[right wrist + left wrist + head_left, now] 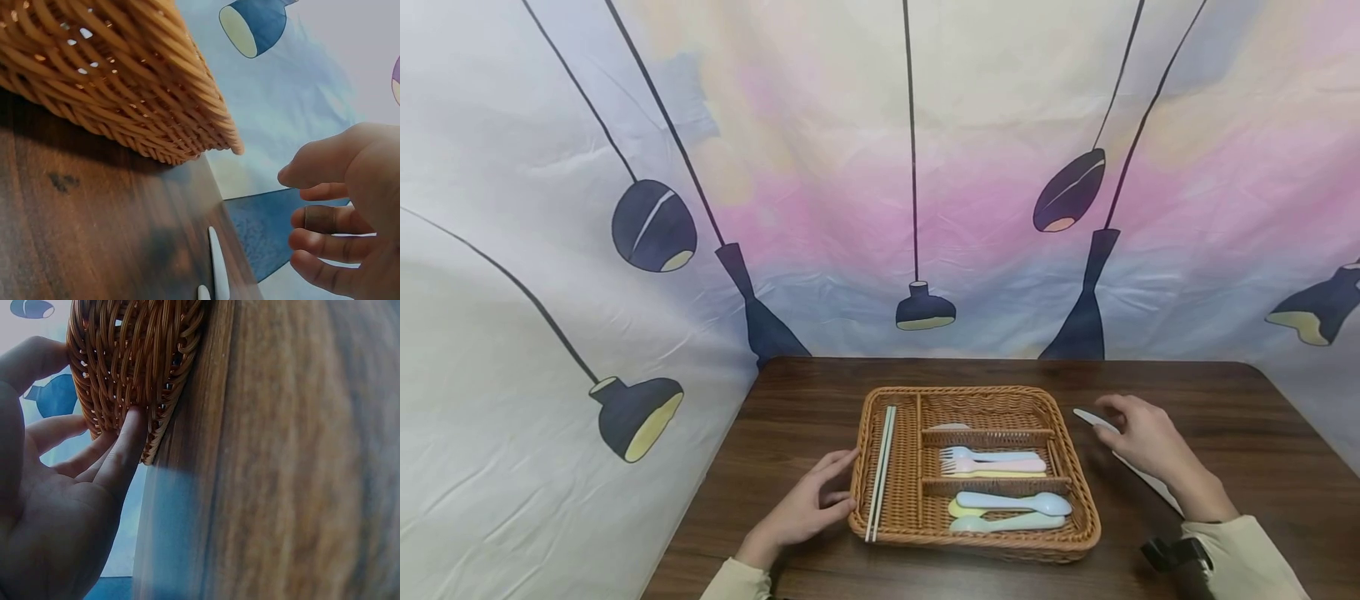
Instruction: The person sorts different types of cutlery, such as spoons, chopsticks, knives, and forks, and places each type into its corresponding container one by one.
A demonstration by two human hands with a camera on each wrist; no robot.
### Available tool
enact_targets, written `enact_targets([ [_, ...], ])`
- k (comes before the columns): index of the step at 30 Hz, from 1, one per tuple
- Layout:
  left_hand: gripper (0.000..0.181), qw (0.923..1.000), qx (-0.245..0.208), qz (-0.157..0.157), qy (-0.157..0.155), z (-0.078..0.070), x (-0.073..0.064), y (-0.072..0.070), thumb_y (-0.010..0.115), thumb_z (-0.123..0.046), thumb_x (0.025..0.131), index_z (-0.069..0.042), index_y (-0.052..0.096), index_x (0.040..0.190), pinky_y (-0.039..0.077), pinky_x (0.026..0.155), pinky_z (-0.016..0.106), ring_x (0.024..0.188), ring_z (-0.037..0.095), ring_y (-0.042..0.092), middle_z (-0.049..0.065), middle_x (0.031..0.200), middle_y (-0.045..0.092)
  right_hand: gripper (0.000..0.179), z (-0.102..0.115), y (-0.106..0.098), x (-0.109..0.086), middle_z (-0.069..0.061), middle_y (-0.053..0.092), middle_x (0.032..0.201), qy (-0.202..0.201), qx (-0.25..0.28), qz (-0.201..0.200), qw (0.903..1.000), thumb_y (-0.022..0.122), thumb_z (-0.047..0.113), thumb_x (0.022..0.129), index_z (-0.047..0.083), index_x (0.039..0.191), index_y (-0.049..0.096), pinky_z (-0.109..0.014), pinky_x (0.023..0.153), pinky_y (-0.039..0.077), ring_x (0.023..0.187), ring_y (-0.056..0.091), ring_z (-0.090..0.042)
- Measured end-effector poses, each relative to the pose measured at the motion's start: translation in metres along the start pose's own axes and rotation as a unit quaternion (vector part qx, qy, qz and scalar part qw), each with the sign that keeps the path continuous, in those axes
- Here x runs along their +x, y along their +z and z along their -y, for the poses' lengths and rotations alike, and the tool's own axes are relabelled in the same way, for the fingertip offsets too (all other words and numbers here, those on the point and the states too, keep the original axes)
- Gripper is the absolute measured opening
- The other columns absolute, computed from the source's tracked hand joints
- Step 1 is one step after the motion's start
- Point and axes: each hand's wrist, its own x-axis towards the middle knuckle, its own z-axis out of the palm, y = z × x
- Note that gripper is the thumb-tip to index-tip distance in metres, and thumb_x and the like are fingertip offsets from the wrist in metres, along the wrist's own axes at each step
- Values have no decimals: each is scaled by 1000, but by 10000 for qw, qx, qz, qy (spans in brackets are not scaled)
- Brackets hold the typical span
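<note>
A woven wicker basket (970, 546) with compartments stands on the table. My left hand (808, 504) is at its left side; fingertips (131, 425) rest against the wicker wall, with the thumb up near the rim. To the right of the basket, my right hand (1146, 437) hovers with loosely bent fingers and nothing between them. Below that hand a white knife (1088, 417) lies on the wood, and a second pale piece (1153, 483) shows by the wrist. In the right wrist view the knife (219, 265) lies below the fingertips, apart from them.
Inside the basket, pale green chopsticks (881, 475) lie in the long left compartment. Forks (992, 456) in several pastel colours fill the middle one, and spoons (1011, 502) the front one. A whitish piece (951, 427) lies in the back one. A printed cloth (842, 208) hangs behind the table (805, 400).
</note>
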Motion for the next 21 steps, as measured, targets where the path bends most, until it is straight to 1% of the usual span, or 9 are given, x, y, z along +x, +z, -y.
enact_targets([
  [5, 71, 10000, 18, -12, 68, 1, 0, 0, 66, -14, 93, -3, 29, 152, 53, 99, 28, 133, 43, 38, 20, 147, 31, 35, -4, 3, -2, -18, 66, 92, 100, -61, 109, 9999, 72, 16, 82, -2, 111, 65, -36, 56, 48, 74, 60, -25],
  [11, 70, 10000, 28, -13, 12, -1, -1, 0, 66, -15, 93, -5, 30, 153, 52, 99, 27, 134, 41, 36, 19, 148, 31, 40, -12, 5, -4, -24, 65, 98, 312, -35, 400, 9987, 74, 15, 80, -6, 113, 63, -47, 60, 54, 82, 64, -33],
  [13, 70, 10000, 37, -12, 11, -2, -1, 0, 66, -15, 93, -5, 30, 153, 52, 99, 27, 135, 41, 35, 18, 148, 32, 42, -15, 6, -5, -23, 65, 96, 379, -38, 488, 9981, 75, 15, 80, -6, 113, 62, -46, 60, 53, 81, 63, -33],
  [18, 70, 10000, 9, -8, 8, -2, -1, 0, 66, -15, 94, -6, 30, 153, 52, 99, 27, 135, 40, 35, 18, 147, 32, 47, -20, 8, -7, -15, 63, 89, 529, -120, 670, 9963, 77, 20, 80, -7, 116, 62, -42, 58, 49, 76, 58, -25],
  [21, 70, 10000, 2, -12, 17, -2, -1, 0, 66, -15, 93, -5, 30, 153, 52, 99, 27, 135, 40, 35, 18, 147, 32, 49, -23, 10, -8, -13, 62, 88, 601, -147, 778, 9950, 77, 22, 81, -8, 117, 61, -42, 58, 49, 76, 57, -24],
])
